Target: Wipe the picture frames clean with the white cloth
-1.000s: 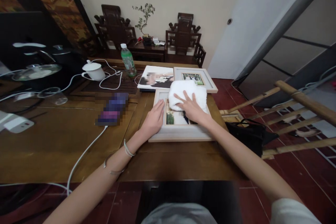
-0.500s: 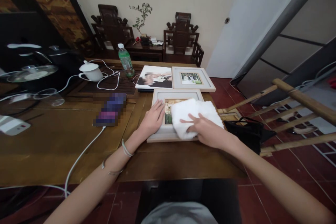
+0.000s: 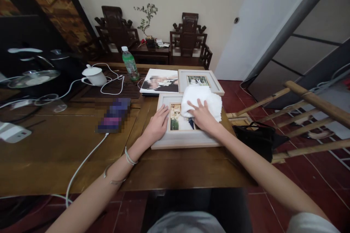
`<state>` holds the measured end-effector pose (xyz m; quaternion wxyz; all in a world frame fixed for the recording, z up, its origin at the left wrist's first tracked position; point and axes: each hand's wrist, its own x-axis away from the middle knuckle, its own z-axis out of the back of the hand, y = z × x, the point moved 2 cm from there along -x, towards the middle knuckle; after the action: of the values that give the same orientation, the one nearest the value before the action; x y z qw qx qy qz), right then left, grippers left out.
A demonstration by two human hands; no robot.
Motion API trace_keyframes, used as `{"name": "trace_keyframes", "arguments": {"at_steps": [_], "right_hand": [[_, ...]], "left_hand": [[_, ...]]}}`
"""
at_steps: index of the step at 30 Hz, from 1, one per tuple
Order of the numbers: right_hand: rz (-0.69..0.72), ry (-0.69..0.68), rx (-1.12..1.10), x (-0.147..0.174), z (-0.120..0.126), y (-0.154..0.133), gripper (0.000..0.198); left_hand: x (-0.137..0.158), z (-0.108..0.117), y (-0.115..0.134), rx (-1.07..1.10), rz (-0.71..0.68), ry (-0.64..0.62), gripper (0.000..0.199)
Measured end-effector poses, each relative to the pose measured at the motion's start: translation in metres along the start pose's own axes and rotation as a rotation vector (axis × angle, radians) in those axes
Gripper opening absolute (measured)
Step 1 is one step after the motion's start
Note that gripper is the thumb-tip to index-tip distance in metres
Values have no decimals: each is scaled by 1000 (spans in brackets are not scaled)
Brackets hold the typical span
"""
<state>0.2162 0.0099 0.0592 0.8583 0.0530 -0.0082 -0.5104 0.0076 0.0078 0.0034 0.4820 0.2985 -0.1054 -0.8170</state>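
Observation:
A light wooden picture frame (image 3: 175,141) lies flat near the table's front edge, with a small photo behind its pale mat. My left hand (image 3: 158,125) rests on the frame's left side, its fingers stretched out and holding nothing. On the frame's upper right part, my right hand (image 3: 203,116) keeps hold of a folded white cloth (image 3: 203,96), fingers spread over it and pressing down. The cloth covers part of the photo and overlaps the lower edge of a second picture frame (image 3: 217,87) behind. Beside that one lies a white-edged photo print (image 3: 161,82), partly blurred.
On the wooden table (image 3: 68,142) are a pixelated phone (image 3: 113,116) on a white cable, a green-labelled bottle (image 3: 130,63), a lidded white cup (image 3: 94,75) and a clear plastic cup (image 3: 58,104). A bamboo rack (image 3: 314,102) and black bag (image 3: 254,138) stand right of the table.
My right hand has slid the white cloth up and away from me across the frame, uncovering more of the photo's lower part. My left hand stays on the frame's left side.

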Motion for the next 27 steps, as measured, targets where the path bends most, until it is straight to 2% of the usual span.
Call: {"name": "trace_keyframes", "arguments": {"at_steps": [7,10,12,14,17,21,23,27], "right_hand": [[179,-265,-282,100,45,-55,66],[238,-283,-345,117,51,-71,68],[245,-232,-351,111,44,-71,71],[210,-155,-351,95,31,-58,75],[126,-7,-330,57,16,-23,78],[57,194,-181,3,11,23,86],[53,196,-77,-17,10,36,84],[97,45,-2,-26,1,37,81]], "left_hand": [[0,-1,0,-23,15,-11,42],[-1,0,0,-23,0,-11,42],[-1,1,0,-21,-4,-18,43],[-2,1,0,-15,3,-23,43],[-1,0,0,-3,15,-17,42],[-1,1,0,16,18,-10,42],[0,2,1,24,31,-12,42],[0,4,3,25,49,-20,42]]}}
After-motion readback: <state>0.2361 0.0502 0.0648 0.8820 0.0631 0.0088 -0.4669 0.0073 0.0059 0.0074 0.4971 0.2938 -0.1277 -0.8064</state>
